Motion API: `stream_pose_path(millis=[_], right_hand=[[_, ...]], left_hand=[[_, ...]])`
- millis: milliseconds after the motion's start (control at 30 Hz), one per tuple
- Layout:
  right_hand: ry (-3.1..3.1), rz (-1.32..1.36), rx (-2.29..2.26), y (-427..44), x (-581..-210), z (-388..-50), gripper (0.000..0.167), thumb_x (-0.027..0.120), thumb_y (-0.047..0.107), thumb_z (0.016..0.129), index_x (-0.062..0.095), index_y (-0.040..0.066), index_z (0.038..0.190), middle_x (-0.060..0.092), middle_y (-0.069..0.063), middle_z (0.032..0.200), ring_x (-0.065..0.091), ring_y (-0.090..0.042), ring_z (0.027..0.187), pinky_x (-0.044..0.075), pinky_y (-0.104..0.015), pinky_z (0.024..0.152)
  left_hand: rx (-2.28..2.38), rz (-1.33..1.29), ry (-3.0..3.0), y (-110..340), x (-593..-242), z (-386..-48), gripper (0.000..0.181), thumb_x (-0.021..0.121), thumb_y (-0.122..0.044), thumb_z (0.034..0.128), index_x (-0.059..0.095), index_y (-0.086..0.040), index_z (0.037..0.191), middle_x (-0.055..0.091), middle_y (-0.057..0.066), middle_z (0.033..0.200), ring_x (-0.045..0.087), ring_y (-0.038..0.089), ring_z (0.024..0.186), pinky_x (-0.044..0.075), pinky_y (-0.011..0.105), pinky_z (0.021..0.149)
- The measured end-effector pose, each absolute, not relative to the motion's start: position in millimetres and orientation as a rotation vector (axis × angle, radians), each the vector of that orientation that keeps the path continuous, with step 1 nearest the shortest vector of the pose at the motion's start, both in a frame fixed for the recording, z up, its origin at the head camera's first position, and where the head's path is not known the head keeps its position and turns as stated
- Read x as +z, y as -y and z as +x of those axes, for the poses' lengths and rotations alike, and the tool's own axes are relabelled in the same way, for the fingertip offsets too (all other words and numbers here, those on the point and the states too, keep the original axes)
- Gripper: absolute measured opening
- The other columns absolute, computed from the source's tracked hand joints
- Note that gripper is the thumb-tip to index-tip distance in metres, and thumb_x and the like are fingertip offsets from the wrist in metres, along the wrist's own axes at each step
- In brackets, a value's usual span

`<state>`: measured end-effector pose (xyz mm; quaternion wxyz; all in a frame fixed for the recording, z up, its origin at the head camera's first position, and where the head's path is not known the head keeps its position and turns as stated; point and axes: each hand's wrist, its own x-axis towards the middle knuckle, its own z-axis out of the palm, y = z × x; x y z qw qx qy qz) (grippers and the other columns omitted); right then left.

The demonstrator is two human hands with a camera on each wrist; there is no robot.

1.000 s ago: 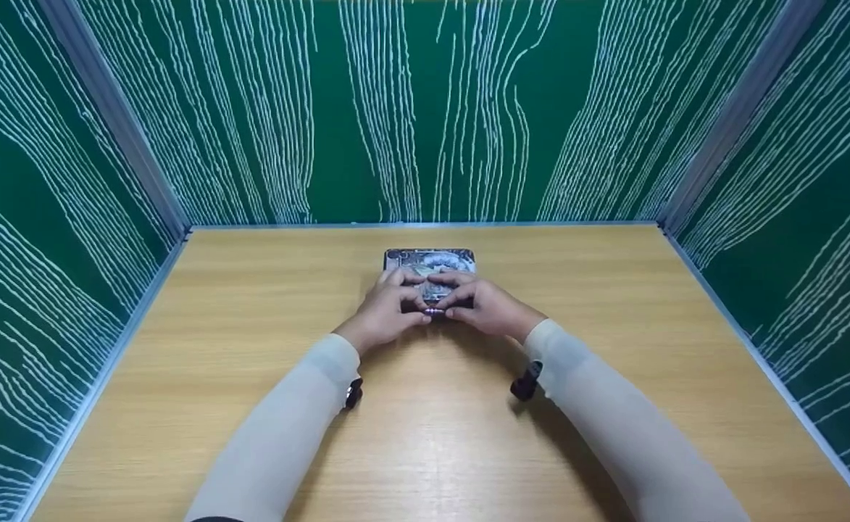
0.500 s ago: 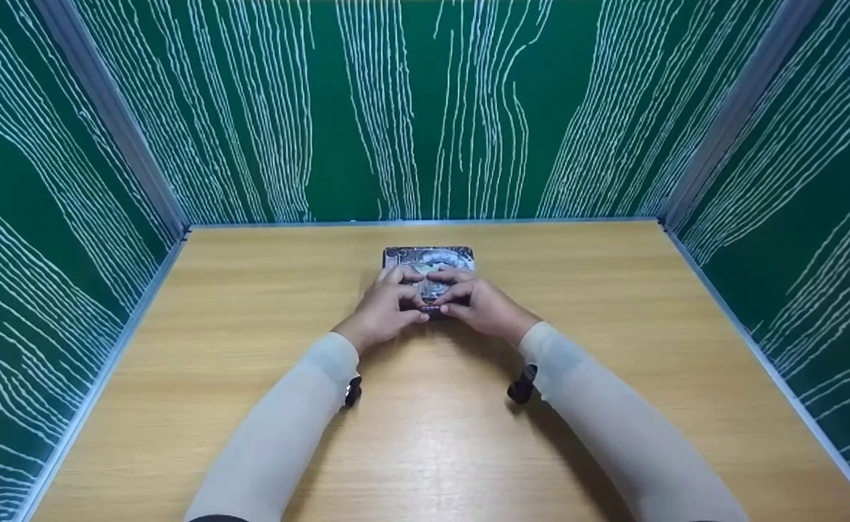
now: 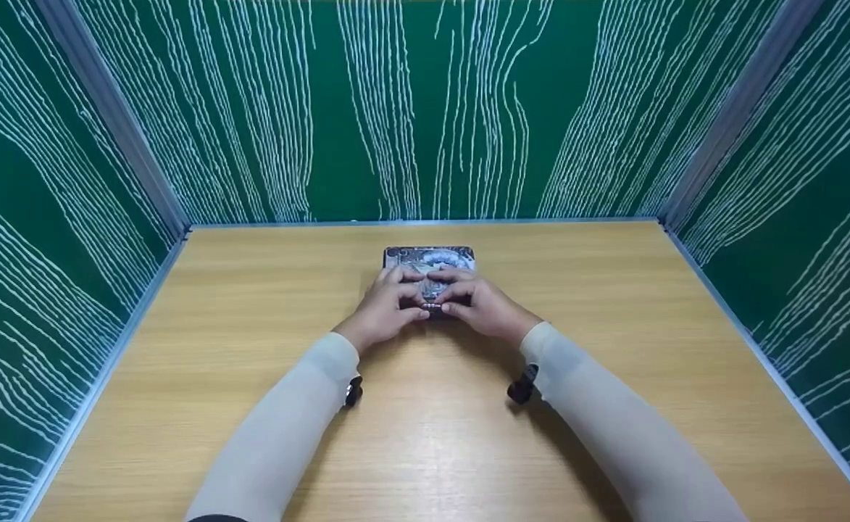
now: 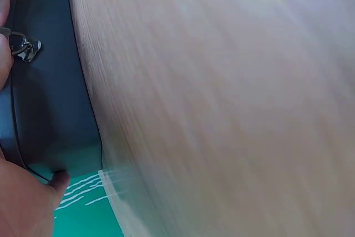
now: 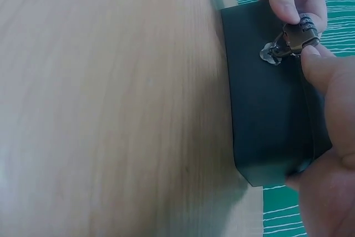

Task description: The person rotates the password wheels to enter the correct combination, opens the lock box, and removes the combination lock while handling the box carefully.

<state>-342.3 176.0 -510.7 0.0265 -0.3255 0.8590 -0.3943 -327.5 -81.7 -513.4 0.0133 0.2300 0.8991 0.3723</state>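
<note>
A dark box (image 3: 448,259) with a patterned picture lid lies on the table, its plain black front (image 5: 266,98) showing in both wrist views. From a metal ring on that front hangs a small combination padlock (image 5: 301,36) with number dials. My left hand (image 3: 383,306) pinches one end of the padlock between thumb and forefinger. At the other end, my right hand (image 3: 496,308) pinches it the same way. Other fingers of both hands rest over the lid and sides of the box. The dial digits are too small to read.
The box stands near the back of a wooden table (image 3: 425,435). Green walls (image 3: 352,109) with white wavy lines rise behind and on both sides, joined by grey corner posts (image 3: 117,123). Dark wrist devices sit at both sleeves.
Both hands and the box have stayed almost in place. The padlock has tilted slightly between the fingers, and its row of dials shows more clearly than half a second ago.
</note>
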Motion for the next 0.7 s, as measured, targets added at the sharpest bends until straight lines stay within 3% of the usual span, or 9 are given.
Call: stream_pose_path(millis=[267, 467, 700], right_hand=[[-2.662, -0.998, -1.134, -178.3, -509.0, -338.9, 0.018, 0.081, 0.017, 0.106, 0.087, 0.017, 0.123, 0.053, 0.001, 0.176, 0.032, -0.036, 0.174, 0.018, -0.066, 0.143], [-2.762, -1.026, -1.077, -176.3, -510.8, -334.7, 0.019, 0.084, 0.019, 0.104, 0.088, 0.018, 0.123, 0.057, 0.001, 0.173, 0.034, -0.037, 0.173, 0.017, -0.070, 0.142], [-2.895, -1.252, -0.981, -173.3, -508.2, -327.6, 0.017, 0.086, 0.010, 0.101, 0.090, 0.016, 0.116, 0.063, -0.006, 0.166, 0.040, -0.041, 0.168, 0.023, -0.067, 0.141]], left_hand=[[1.184, 0.725, -2.834, 81.0, -514.0, -324.4, 0.011, 0.087, -0.024, 0.1014, 0.082, -0.015, 0.099, 0.058, 0.004, 0.162, 0.015, 0.046, 0.177, 0.015, 0.067, 0.143], [1.134, 0.674, -2.867, 77.3, -512.6, -319.9, 0.009, 0.090, -0.028, 0.0996, 0.085, -0.020, 0.098, 0.057, 0.001, 0.162, 0.016, 0.043, 0.178, 0.015, 0.067, 0.143], [0.838, 0.806, -3.090, 75.2, -504.7, -312.1, 0.008, 0.090, -0.030, 0.0988, 0.089, -0.022, 0.101, 0.061, 0.001, 0.153, 0.046, 0.029, 0.155, 0.023, 0.065, 0.133]])
